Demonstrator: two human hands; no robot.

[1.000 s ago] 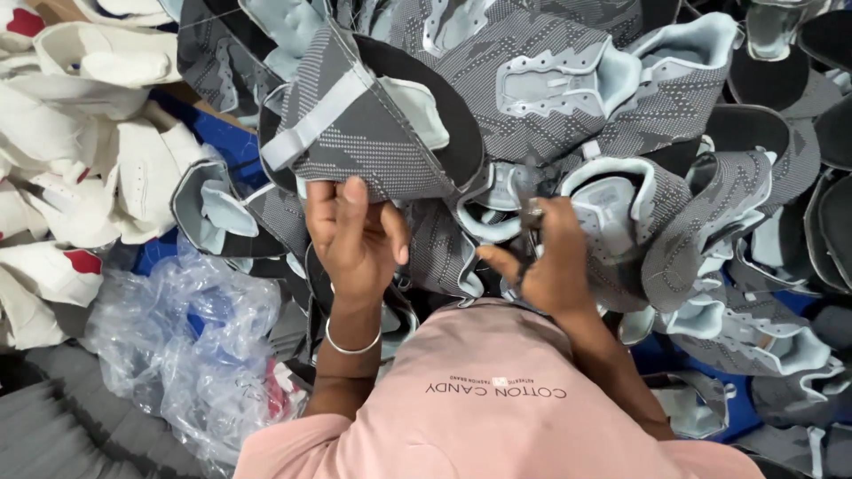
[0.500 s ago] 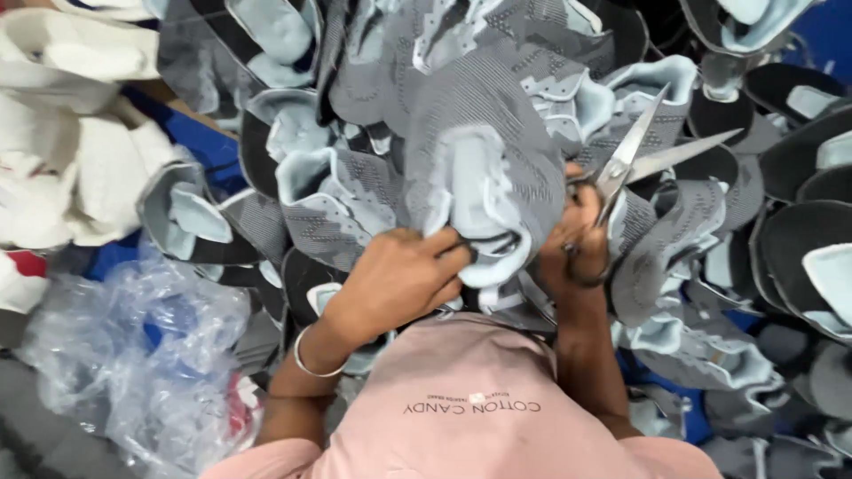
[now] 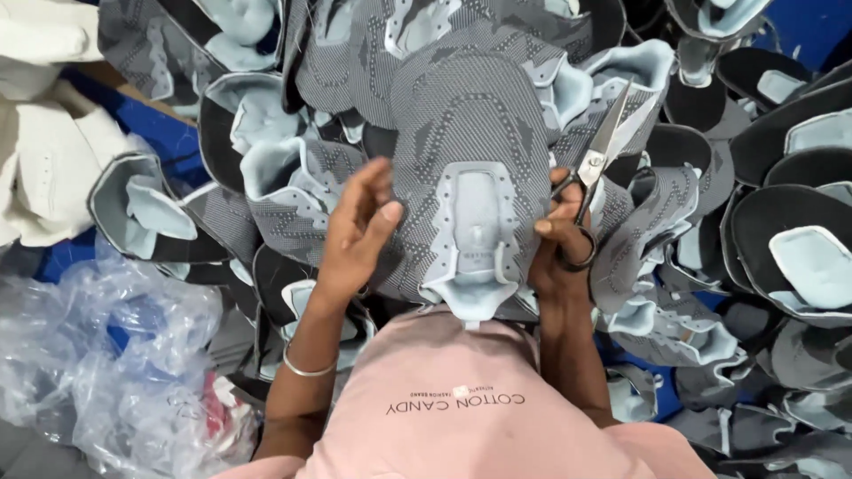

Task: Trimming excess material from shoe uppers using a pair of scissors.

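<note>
I hold up a grey knitted shoe upper [image 3: 470, 151] with a pale blue tongue and eyelet panel, spread flat and facing me. My left hand [image 3: 355, 231] grips its left edge, thumb on the front. My right hand [image 3: 555, 244] supports its right edge while also holding a pair of scissors [image 3: 596, 160], fingers through the black handles, blades pointing up and slightly apart. A thin bangle sits on my left wrist.
A heap of matching grey and pale blue shoe uppers [image 3: 692, 266] surrounds me. White uppers [image 3: 44, 151] are piled at the left. Crumpled clear plastic bags [image 3: 106, 355] lie at the lower left. Blue surface shows between pieces.
The upper has been turned and spread out flat in front of me. My left hand shifted from the middle to its left edge. The scissors stayed in my right hand.
</note>
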